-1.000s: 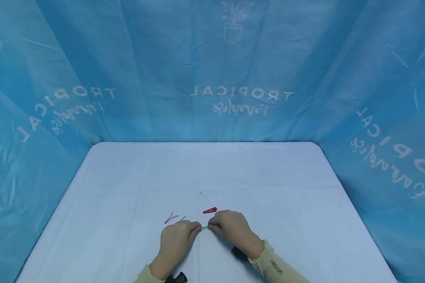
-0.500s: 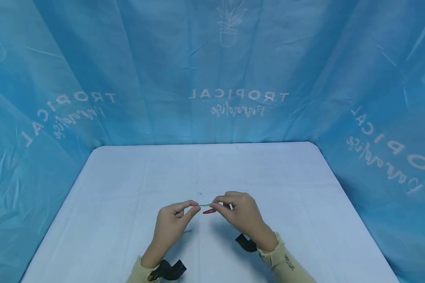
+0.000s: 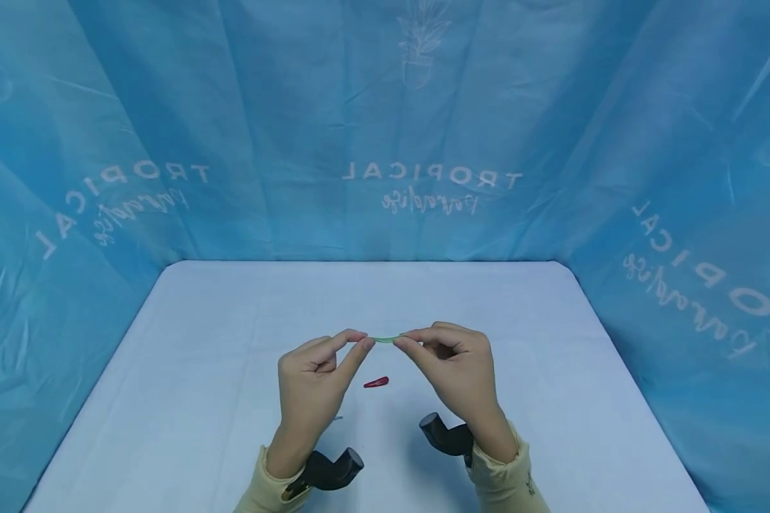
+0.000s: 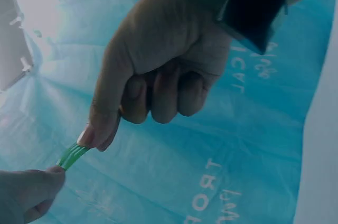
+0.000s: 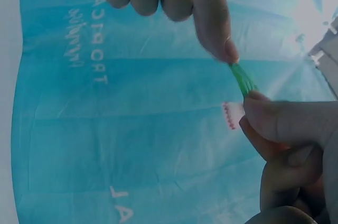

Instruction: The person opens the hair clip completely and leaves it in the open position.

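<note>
A thin green snap hair clip [image 3: 385, 340] is stretched between my two hands, raised over the white table. My left hand [image 3: 314, 381] pinches one end between thumb and index finger. Thumb and index finger of my right hand [image 3: 465, 363] pinch the other end. In the right wrist view, slim parallel bars of the green clip [image 5: 243, 80] show between the fingertips, and in the left wrist view the clip [image 4: 73, 155] looks slightly bowed. Below the hands, a red snap hair clip [image 3: 376, 382] lies on the table.
A thin dark tip [image 3: 338, 417] sticks out beside my left wrist; the rest is hidden. Black wrist cameras [image 3: 334, 470] project inward from both wrists. Blue printed curtains [image 3: 385, 128] surround the white-covered table [image 3: 263, 306] at the back and sides.
Both hands have lifted from near the table upward and away from me, carrying the green clip. The pink-purple pieces at the left have become mostly hidden behind my left hand. The red clip stays put.
</note>
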Tool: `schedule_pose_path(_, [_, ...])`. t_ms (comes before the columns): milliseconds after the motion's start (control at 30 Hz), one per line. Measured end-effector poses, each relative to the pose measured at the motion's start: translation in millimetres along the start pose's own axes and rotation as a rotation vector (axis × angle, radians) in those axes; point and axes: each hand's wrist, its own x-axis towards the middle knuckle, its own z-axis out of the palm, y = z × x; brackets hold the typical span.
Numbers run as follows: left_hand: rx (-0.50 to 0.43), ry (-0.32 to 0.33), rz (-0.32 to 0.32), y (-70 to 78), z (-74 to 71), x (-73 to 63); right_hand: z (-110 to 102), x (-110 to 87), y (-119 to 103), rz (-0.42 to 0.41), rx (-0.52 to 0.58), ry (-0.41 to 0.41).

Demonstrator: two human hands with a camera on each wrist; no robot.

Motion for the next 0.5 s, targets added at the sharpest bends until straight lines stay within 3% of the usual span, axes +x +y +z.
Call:
schedule_pose_path(233, [-0.008, 0.006, 0.022, 8.1, -3.2, -1.2, 0.4, -3.6, -7.6, -0.013, 0.104, -0.042])
schedule_pose_path(500, [-0.019, 0.015, 0.021, 4.7, -2.6, -1.9, 9.2, -4.6, -5.1, -0.039, 0.103, -0.026])
